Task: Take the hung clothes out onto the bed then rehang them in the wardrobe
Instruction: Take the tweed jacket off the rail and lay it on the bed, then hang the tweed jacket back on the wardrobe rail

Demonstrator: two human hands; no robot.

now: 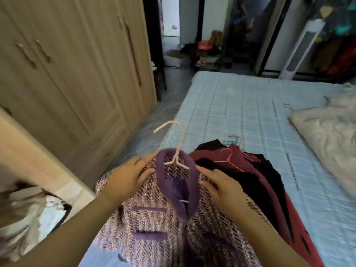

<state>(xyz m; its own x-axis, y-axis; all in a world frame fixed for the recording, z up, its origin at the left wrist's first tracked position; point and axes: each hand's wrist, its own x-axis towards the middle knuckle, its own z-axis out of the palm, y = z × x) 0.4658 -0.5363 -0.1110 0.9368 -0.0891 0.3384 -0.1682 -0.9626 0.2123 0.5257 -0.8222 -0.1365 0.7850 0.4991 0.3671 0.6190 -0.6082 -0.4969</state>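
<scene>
A pink and purple tweed jacket [154,224] with a purple collar sits on a pale pink hanger [176,147], whose hook points up and left. My left hand [127,176] grips the jacket's left shoulder. My right hand [221,184] grips its right shoulder. Behind the jacket, a pile of maroon and black clothes [256,174] lies on the bed [240,105], still on orange and teal wire hangers [234,143]. The wooden wardrobe [67,64] stands to the left with its doors closed.
A crumpled white quilt [327,135] and a loose hanger [296,108] lie on the bed's right side. A silvery bag [28,214] sits at lower left. A strip of floor [150,128] runs between wardrobe and bed. A white tower fan [302,45] stands beyond the bed.
</scene>
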